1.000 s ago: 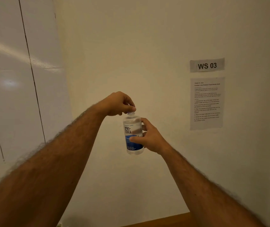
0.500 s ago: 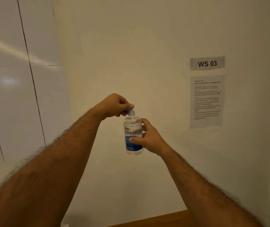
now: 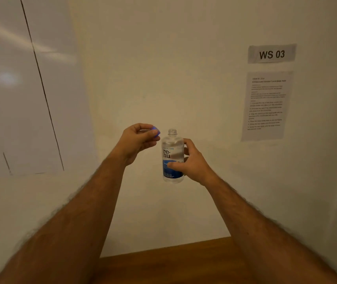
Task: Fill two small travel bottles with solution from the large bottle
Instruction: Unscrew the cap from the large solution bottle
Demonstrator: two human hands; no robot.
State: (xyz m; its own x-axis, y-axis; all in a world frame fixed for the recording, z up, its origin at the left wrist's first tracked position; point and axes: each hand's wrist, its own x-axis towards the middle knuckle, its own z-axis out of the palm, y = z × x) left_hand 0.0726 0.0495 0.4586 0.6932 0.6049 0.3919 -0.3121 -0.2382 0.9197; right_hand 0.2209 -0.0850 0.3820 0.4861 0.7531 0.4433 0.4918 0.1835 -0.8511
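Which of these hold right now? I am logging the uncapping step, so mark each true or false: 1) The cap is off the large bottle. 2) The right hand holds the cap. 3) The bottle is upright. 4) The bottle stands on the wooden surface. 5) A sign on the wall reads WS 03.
1) True: the large bottle has a bare, open neck.
2) False: the left hand pinches the blue cap; the right hand has its grip around the bottle.
3) True: its neck points up.
4) False: it is held in the air, above the wooden surface.
5) True: the sign reads WS 03.
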